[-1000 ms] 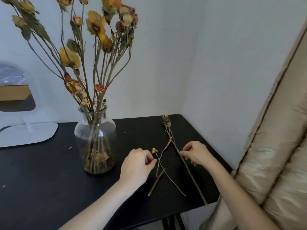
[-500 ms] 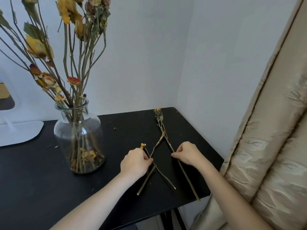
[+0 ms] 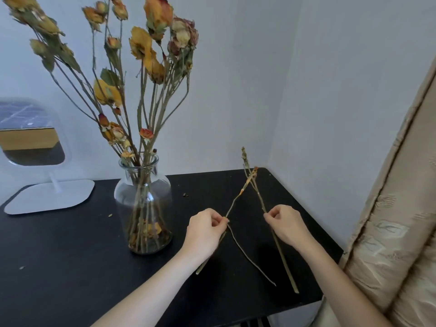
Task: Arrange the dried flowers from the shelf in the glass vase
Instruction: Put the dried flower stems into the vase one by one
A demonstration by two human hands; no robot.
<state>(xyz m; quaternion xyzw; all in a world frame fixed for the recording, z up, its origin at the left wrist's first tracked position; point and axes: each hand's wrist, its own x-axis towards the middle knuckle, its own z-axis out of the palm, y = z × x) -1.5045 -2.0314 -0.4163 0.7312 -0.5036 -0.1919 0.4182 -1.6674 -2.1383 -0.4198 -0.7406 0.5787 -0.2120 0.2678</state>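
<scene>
Both forearms reach forward, left hand (image 3: 206, 228) and right hand (image 3: 284, 223) each closed in a fingertip pinch.

The glass vase (image 3: 143, 204) stands upright on the black tabletop (image 3: 70, 244), left of centre and toward the rear edge. It is clear, with a rounded body and a narrow neck, and holds a spread bunch of dried flowers (image 3: 141, 67) with yellow, orange and dull red heads; loose petals lie at its bottom. Three loose dried stems are raised near the right rear corner: a branched stem (image 3: 238, 199), a thin bare stem (image 3: 250, 258) and a long straight stem (image 3: 280, 251), crossing near their tips.
</scene>
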